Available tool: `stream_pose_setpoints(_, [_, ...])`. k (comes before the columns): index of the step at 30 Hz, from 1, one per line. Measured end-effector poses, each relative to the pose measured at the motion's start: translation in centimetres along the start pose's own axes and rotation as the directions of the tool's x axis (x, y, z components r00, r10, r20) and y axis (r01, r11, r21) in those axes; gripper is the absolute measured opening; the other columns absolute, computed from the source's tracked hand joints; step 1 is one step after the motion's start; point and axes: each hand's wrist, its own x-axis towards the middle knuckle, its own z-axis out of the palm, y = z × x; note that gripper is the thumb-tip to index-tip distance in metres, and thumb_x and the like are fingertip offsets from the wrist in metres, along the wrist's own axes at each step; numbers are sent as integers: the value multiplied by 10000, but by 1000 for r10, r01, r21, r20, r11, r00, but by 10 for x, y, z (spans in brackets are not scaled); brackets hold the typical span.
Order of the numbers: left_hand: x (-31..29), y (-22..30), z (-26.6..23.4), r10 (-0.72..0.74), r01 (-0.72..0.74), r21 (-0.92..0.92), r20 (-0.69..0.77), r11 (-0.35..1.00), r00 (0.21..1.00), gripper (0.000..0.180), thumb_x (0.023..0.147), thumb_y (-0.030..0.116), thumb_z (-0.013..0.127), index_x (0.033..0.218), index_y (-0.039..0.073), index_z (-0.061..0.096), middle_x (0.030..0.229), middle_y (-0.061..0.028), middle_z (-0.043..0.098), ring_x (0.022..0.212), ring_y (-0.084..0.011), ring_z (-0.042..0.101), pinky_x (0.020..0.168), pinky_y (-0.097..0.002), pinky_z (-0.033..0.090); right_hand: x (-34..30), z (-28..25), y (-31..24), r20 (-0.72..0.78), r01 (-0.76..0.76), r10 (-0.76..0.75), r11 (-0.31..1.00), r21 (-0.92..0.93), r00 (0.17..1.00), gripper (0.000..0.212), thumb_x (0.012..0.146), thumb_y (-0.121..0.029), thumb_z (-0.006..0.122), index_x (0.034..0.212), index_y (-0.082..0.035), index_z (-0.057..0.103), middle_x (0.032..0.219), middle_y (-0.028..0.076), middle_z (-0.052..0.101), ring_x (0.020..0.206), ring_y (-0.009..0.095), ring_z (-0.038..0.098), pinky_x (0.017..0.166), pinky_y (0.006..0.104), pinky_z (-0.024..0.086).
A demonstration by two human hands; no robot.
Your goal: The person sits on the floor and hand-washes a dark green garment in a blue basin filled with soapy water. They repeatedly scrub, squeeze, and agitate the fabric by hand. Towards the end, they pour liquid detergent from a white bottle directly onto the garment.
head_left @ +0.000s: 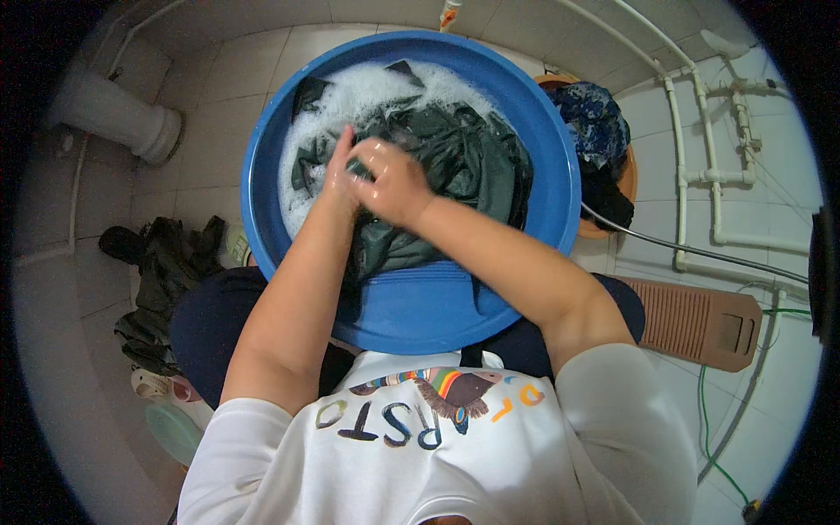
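A large blue basin (549,144) stands in front of me, holding dark green clothing (472,175) and white suds (367,87). Over the wet cloth, toward the left of the basin, my two hands meet. My left hand (338,179) is seen edge-on, a finger stretched upward. Against it presses my right hand (394,182), fingers curled and a little blurred. Dark green shows through the gap between its thumb and fingers; whether that is gripped cloth or the garment behind, I cannot tell. A ribbed blue washing surface (420,302) forms the basin's near side.
To the right sits an orange basin (626,179) with dark patterned clothes (593,122), and a brown washboard (696,324) lies nearer. Dark clothes (166,271) are heaped at left. White pipes (678,175) run along the right wall; a grey hose (700,249) crosses below.
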Motion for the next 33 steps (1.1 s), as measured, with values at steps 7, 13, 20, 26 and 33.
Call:
stream_pose_setpoints(7, [29,-42,-35,525,-533,24,145,846,839,387,845,334,485,1100,44,510,1049,-112,551,933,-233,526,838,-370,421,-1,-3,6,-110,8,-26,988,-157,994,281,703,-308,592,614,-45,546,676,169,572,607,336,557,544,410,447])
stream_pose_setpoints(13, [-11,-44,23,328,-176,349,-443,920,834,348,829,342,486,1032,61,509,1020,-135,547,934,-246,527,822,-413,421,7,-12,-5,-154,-379,361,919,-106,920,302,753,-295,571,601,-37,536,631,194,542,606,383,529,539,418,423])
stream_pose_setpoints(20, [-24,-46,64,307,-144,331,-518,933,798,561,776,559,440,1061,88,545,1052,-102,566,970,-287,524,899,-409,379,21,-5,25,-112,-224,201,936,-272,973,321,755,-362,542,654,-59,574,738,164,585,674,355,564,593,443,452])
stream_pose_setpoints(26, [-6,-25,37,595,-503,323,-352,802,723,379,827,290,498,1156,104,471,1122,-106,521,984,-296,514,873,-444,395,37,-37,97,-151,-549,532,829,-108,833,541,724,-518,572,1015,-67,506,927,169,598,836,332,583,716,412,455])
stream_pose_setpoints(33, [9,-11,-15,737,-374,683,-369,628,566,400,802,-34,479,1181,89,437,1068,-125,517,908,-212,521,744,-325,457,20,-29,107,319,-299,747,563,-771,584,493,707,-505,590,928,-64,606,910,165,609,863,327,581,734,411,462])
